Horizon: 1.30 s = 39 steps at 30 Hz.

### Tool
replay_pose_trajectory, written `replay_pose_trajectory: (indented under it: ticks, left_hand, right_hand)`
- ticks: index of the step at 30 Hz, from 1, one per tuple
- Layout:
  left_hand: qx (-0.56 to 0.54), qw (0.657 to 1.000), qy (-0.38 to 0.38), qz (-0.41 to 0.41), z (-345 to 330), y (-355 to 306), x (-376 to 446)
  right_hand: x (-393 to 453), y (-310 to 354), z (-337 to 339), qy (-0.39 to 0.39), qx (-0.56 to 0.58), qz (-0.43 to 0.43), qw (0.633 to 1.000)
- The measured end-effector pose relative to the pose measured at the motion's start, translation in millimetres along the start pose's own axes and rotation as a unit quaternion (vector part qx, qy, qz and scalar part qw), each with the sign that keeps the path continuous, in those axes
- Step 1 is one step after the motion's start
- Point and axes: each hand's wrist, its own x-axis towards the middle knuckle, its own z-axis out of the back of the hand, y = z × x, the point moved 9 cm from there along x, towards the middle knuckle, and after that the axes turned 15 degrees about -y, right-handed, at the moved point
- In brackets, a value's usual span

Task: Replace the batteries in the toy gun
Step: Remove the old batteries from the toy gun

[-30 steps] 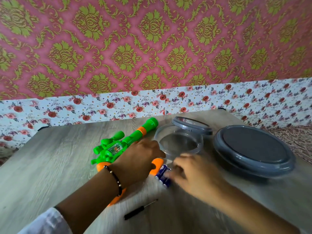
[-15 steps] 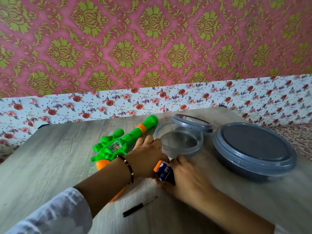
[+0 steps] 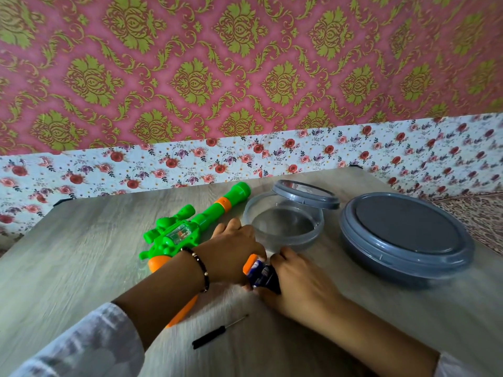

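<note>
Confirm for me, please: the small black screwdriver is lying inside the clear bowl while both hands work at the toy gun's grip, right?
Not quite. The head view shows the small black screwdriver lying on the table, nearer than the hands, not inside the clear bowl. Both hands do work at the toy gun.

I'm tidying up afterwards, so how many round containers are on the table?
2. A clear bowl sits just beyond the hands, its grey lid propped on its far rim. A larger grey container, lid on, sits to its right. None looks hidden.

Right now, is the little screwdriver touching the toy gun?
Apart. The head view shows the screwdriver lying alone on the table, with bare tabletop between it and the toy gun.
</note>
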Motion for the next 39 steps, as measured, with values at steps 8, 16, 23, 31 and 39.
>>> replay_pose_trajectory:
  ticks: [8,16,23,31,39]
  left_hand:
    - [-0.101,0.992,-0.075,0.012,25.4,9.3,8.7]
    - [-0.228,0.963,-0.114,0.088,41.3,34.5,57.5]
    - [-0.140,0.985,-0.009,0.102,3.0,33.6,82.4]
    - [-0.160,0.981,0.000,0.111,-5.3,29.1,79.7]
    - [-0.162,0.971,-0.103,0.141,13.9,44.3,48.4]
  right_hand:
    - [4.4,-10.1,41.2,-0.076,-0.002,0.016,0.997]
    - [62.4,-52.2,66.1,-0.071,-0.016,-0.077,0.994]
    - [80.1,-86.2,28.3,0.011,-0.105,-0.185,0.977]
    - [77.6,-92.3,26.1,-0.011,-0.069,-0.202,0.977]
    - [76.4,-63.7,82.3,-0.184,-0.128,-0.073,0.972]
